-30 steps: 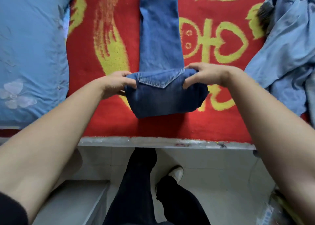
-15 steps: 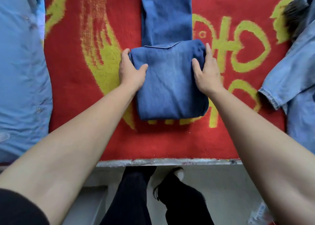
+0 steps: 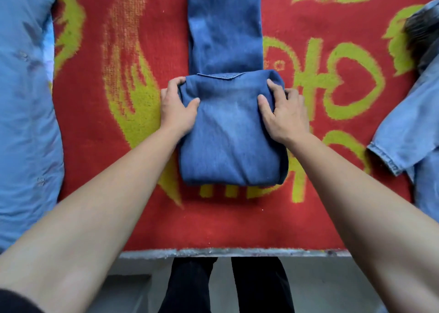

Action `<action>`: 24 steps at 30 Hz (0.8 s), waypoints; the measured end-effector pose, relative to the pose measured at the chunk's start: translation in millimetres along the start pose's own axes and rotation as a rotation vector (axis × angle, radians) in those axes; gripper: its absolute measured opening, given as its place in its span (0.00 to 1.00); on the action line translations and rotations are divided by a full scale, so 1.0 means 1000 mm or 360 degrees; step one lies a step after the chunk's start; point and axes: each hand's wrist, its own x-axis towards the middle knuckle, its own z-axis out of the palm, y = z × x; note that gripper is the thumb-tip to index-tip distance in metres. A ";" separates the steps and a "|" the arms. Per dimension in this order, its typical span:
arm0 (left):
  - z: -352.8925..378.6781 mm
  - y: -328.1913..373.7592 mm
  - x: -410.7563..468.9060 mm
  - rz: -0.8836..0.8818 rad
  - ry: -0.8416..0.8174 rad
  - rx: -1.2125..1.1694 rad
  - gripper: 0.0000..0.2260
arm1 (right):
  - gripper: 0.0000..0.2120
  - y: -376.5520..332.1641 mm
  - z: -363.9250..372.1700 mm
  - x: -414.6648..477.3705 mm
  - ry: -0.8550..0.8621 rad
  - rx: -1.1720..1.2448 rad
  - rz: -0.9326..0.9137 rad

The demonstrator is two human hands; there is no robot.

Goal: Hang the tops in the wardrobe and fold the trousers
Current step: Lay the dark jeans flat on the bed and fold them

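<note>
Jeans (image 3: 230, 144) half folded, gripped at both sides
My left hand (image 3: 177, 109) and right hand (image 3: 286, 114) curl round the bundle's far corners, thumbs on top; it lies on the red blanket (image 3: 213, 225); legs stretch far.

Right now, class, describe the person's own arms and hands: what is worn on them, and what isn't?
Both forearms are bare. The left hand and right hand have no gloves, and no ring, watch or bracelet shows. The only clothing on an arm is a dark sleeve edge at the left upper arm; no sleeve shows on the right.
</note>
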 end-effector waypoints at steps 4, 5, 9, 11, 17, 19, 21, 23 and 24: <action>-0.006 0.026 0.037 -0.0298 -0.0079 -0.0097 0.29 | 0.17 -0.006 -0.025 0.041 0.0020 0.0567 0.0006; -0.006 0.034 0.049 -0.0321 -0.0106 -0.0120 0.30 | 0.18 -0.012 -0.029 0.056 -0.0015 0.0709 0.0048; 0.000 0.065 0.102 -0.0352 -0.0159 -0.0421 0.25 | 0.32 -0.047 -0.045 0.117 -0.0071 0.0979 0.0192; 0.002 0.081 0.128 -0.0419 -0.0183 -0.0747 0.17 | 0.33 -0.063 -0.049 0.149 -0.0119 0.1221 0.0257; 0.011 0.081 0.166 -0.0630 -0.0233 -0.1132 0.11 | 0.10 -0.095 -0.047 0.203 -0.0461 0.2116 0.0363; 0.007 0.081 0.168 -0.0671 -0.0313 -0.1043 0.11 | 0.17 -0.106 -0.046 0.203 -0.0437 0.2114 0.0413; 0.000 0.085 0.168 -0.0684 -0.0362 -0.0924 0.12 | 0.17 -0.108 -0.050 0.198 -0.0333 0.2050 0.0465; -0.006 0.090 0.167 -0.0683 -0.0369 -0.0865 0.09 | 0.11 -0.104 -0.059 0.192 -0.0321 0.2011 0.0420; -0.010 0.093 0.164 -0.0678 -0.0365 -0.0877 0.07 | 0.08 -0.102 -0.066 0.189 -0.0335 0.1975 0.0362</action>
